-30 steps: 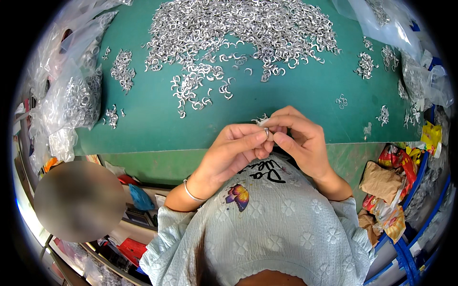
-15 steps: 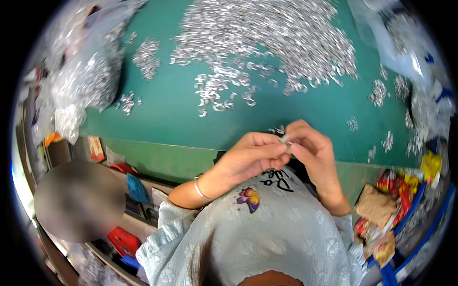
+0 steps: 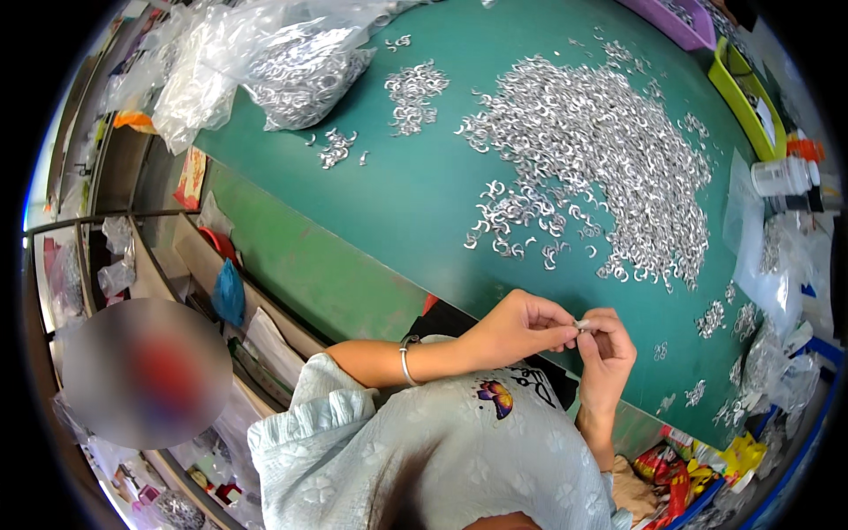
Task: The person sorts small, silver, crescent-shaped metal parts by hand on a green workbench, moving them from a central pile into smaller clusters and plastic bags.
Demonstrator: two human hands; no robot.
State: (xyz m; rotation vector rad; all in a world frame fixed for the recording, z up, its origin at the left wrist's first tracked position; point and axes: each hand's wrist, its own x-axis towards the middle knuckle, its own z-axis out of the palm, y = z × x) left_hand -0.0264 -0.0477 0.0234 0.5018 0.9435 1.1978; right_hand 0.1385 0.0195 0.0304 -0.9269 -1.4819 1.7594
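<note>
Fingertip to fingertip, my left hand [image 3: 527, 329] and my right hand [image 3: 606, 346] pinch a small silvery metal piece [image 3: 581, 327] near the table's front edge. The fingers cover most of it, so its full shape is hidden. Beyond my hands, a broad heap of silvery crescent-shaped metal pieces [image 3: 609, 150] spreads over the green table [image 3: 397, 212]. A looser cluster of crescents [image 3: 517, 216] lies at the heap's near left side. Small separate groups of pieces sit farther left and to the right of my hands.
A clear plastic bag full of metal pieces [image 3: 305, 84] rests at the far left. At the far right stand a purple bin [image 3: 676, 22], a yellow-green bin [image 3: 746, 102] and a white bottle [image 3: 782, 177]. Shelving [image 3: 168, 256] lines the left; coloured packets [image 3: 662, 473] lie lower right.
The view has turned, so the heap and table sit farther right and tilted, and the bins and bottle have come into sight. My hands are still together at the small piece.
</note>
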